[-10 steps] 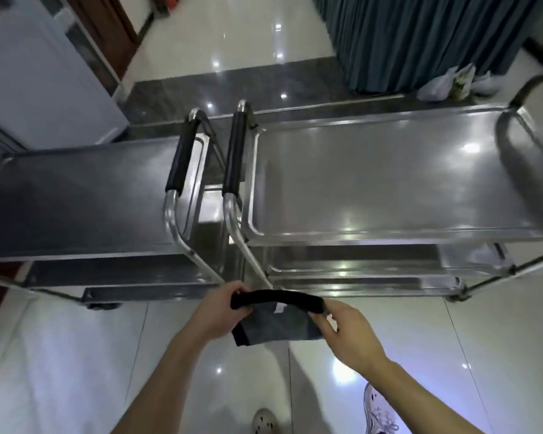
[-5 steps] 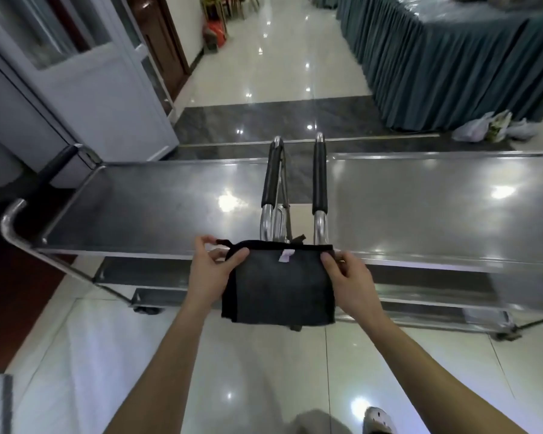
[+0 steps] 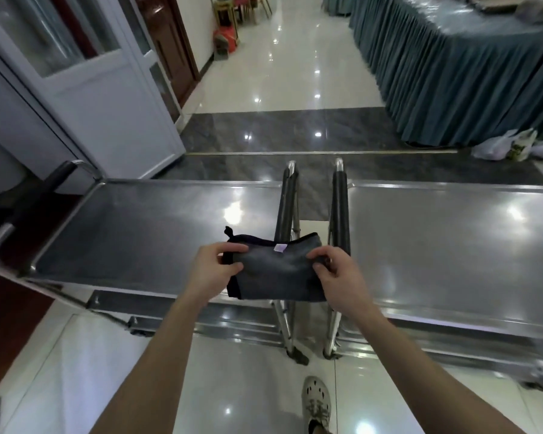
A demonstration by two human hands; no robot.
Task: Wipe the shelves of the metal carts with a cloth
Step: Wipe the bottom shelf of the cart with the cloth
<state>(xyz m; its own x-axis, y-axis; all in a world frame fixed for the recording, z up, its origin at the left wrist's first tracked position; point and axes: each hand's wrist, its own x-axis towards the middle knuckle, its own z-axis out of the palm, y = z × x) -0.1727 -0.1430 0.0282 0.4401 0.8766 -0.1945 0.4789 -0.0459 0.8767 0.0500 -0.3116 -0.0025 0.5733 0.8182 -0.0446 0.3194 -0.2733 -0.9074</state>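
Note:
Two steel carts stand side by side, their black-gripped handles meeting in the middle. The left cart's top shelf [image 3: 145, 227] and the right cart's top shelf [image 3: 452, 245] are bare and shiny. I hold a folded dark grey cloth [image 3: 276, 274] with a small white tag in the air in front of the handles. My left hand [image 3: 215, 270] pinches its left edge and my right hand [image 3: 339, 277] pinches its right edge. Lower shelves [image 3: 176, 305] show under the tops, partly hidden.
A white door [image 3: 107, 98] stands beyond the left cart. A table with a teal skirt [image 3: 458, 73] is at the back right, with plastic bags [image 3: 508, 148] on the floor beside it. Glossy tiled floor [image 3: 76, 371] lies in front of the carts; my shoe [image 3: 316, 402] is below.
The view has swung left and up, so the carts' handles now sit at centre. The cloth went from bunched and low to raised and folded flat between both hands.

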